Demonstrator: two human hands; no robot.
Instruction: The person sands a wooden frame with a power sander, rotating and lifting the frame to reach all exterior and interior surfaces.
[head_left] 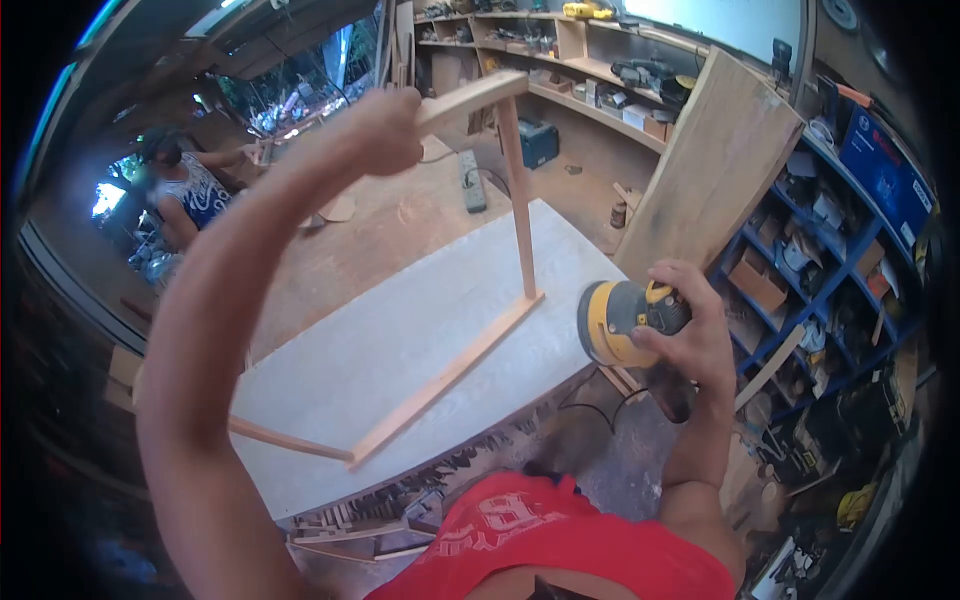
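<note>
My left hand (pixel 392 130), raised high, is closed round the upper rail of a wooden frame (pixel 518 190). The frame stands upright on its long lower rail, which rests on a pale worktable (pixel 420 340). Part of the frame is hidden behind my left arm. In my right hand (pixel 700 325) is a yellow and black orbital sander (pixel 620 325), its round pad turned toward the frame. The sander is held off the frame, near the table's right edge, with my fingers wrapped round its top.
Another person (pixel 185 190) is at the far left. A wide wooden board (pixel 710 160) leans on the right beside blue shelving (pixel 810 270) full of parts. A teal tool case (pixel 540 143) sits on the floor near long wall shelves (pixel 590 65). Clamps (pixel 400 500) lie below the table.
</note>
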